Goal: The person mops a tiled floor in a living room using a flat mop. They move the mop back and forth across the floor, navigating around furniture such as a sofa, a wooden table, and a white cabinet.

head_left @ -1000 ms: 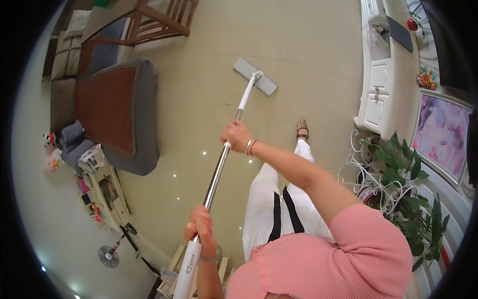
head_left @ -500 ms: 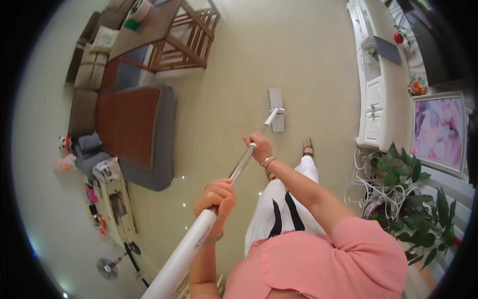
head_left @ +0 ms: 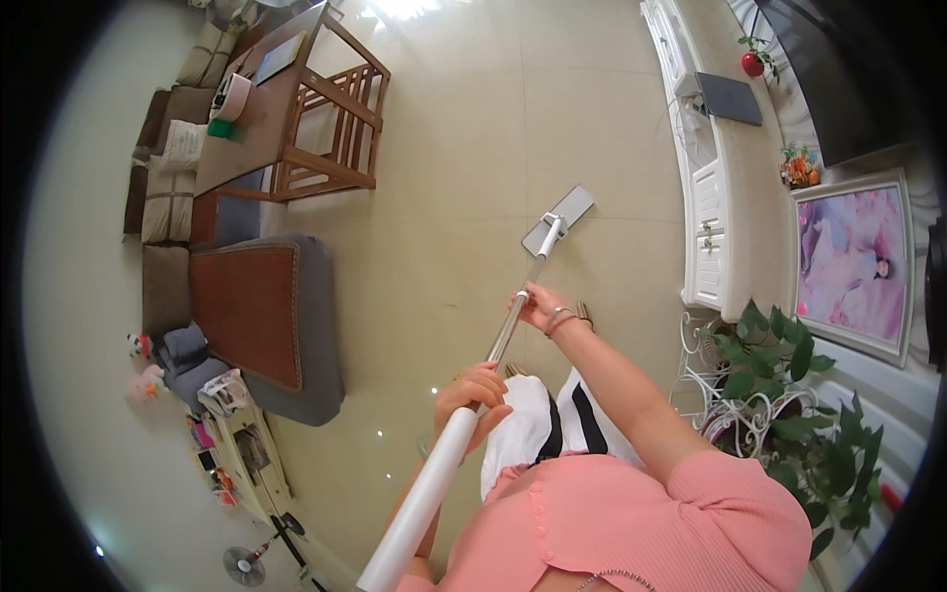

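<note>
A flat mop runs from close by me out over the tiled floor. Its thick white upper pole (head_left: pixel 419 503) passes along my left side and narrows to a thin metal tube. My left hand (head_left: pixel 472 400) is wrapped round the pole just where the white part ends. Farther down, my right hand (head_left: pixel 541 306) grips the thin tube, a bracelet at its wrist. At the far end the grey and white rectangular mop head (head_left: pixel 574 204) lies flat on the floor, turned diagonally, with the white joint on its middle.
To the left stand a grey sofa (head_left: pixel 321 326) with a reddish-brown mat and a wooden table (head_left: pixel 247 138). Along the right are a white TV cabinet (head_left: pixel 708 237), a framed picture (head_left: pixel 853 261), and leafy plants (head_left: pixel 829 444) on a white metal stand. A fan (head_left: pixel 244 565) stands lower left.
The mop head has swung from nearly straight ahead to a diagonal, its far end toward the right. The pole and my left hand have shifted right, with both hands keeping hold. The view has shifted too.
</note>
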Available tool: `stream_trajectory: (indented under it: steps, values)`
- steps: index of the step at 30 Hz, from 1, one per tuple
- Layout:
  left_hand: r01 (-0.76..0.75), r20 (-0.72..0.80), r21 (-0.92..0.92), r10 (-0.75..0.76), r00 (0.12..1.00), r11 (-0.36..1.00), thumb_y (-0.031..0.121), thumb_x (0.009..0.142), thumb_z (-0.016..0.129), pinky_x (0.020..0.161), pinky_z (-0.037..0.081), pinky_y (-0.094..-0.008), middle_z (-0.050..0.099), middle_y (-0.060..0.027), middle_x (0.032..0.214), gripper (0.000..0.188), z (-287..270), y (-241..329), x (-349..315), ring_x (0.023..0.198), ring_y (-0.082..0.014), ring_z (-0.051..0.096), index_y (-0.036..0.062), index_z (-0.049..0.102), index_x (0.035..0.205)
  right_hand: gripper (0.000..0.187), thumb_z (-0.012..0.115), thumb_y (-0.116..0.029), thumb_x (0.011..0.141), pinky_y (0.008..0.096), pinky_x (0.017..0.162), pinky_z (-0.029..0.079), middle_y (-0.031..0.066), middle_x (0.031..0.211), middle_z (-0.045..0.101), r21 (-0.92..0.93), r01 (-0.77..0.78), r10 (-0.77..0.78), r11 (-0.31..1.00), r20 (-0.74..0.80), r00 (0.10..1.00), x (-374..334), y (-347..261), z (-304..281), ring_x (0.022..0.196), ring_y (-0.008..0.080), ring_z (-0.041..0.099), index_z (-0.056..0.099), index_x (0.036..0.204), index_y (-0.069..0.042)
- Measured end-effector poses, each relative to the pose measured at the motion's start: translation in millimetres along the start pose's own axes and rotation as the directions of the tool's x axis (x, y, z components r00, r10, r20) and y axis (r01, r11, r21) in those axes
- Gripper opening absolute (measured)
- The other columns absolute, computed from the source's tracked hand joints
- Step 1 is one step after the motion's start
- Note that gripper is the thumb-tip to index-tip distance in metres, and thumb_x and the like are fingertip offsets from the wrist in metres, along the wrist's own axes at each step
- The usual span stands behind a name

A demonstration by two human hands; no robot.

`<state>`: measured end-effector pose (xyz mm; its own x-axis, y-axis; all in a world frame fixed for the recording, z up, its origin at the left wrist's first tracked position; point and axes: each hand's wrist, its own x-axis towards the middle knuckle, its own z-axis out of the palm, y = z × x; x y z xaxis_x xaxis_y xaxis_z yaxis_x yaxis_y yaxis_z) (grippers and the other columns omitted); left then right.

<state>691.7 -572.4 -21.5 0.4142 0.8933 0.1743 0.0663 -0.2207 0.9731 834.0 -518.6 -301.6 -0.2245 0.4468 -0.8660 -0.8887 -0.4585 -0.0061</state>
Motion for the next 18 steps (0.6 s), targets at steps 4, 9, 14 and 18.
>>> stream_trajectory:
  steps: [4,9,14,18]
  values:
    - [-0.084,-0.154,-0.141,0.062,0.986,0.986,0.003,0.086,0.065,0.073,0.045,-0.0408,0.043,0.0001,0.06,0.033,41.0,-6.8,26.3,0.056,-0.015,0.042,0.0109,0.039,0.068,0.017,0.053,-0.01,0.09,0.032,0.041,0.042,0.0113,0.06,0.057,-0.353,-0.049,0.026,0.934,-0.071,0.997,46.6,-36.1,1.4,0.047,0.0187,0.055,0.05,0.074,-0.005]
    - [-0.083,-0.145,-0.02,0.079,0.986,0.996,-0.009,0.084,0.052,0.064,0.045,-0.0383,0.038,-0.0012,0.056,0.029,34.4,-3.8,62.0,0.051,-0.0166,0.039,0.0084,0.035,0.068,0.018,0.048,-0.003,0.084,0.0326,0.036,0.036,0.0116,0.051,0.051,-0.159,-0.164,0.151,0.974,-0.091,0.984,38.8,-36.4,32.4,0.04,0.0204,0.048,0.049,0.066,-0.005]
    - [-0.073,-0.124,-0.021,0.07,0.99,0.997,-0.01,0.083,0.053,0.062,0.044,-0.0379,0.037,-0.0012,0.055,0.031,22.8,-7.1,106.4,0.051,-0.0168,0.038,0.0086,0.033,0.068,0.017,0.047,0.0,0.085,0.0343,0.039,0.041,0.0092,0.056,0.046,-0.075,-0.158,0.153,0.985,-0.067,0.986,45.2,-66.6,63.9,0.042,0.0198,0.047,0.046,0.069,-0.004]
    - [-0.062,-0.114,-0.031,0.059,0.992,0.998,-0.011,0.08,0.055,0.061,0.044,-0.0371,0.036,-0.0012,0.054,0.033,17.1,-15.6,139.6,0.05,-0.0172,0.037,0.0085,0.032,0.065,0.018,0.046,0.0,0.087,0.0338,0.04,0.042,0.0074,0.056,0.044,-0.061,-0.19,0.189,0.98,-0.014,0.982,56.6,-92.8,88.0,0.042,0.0184,0.044,0.045,0.07,-0.004]
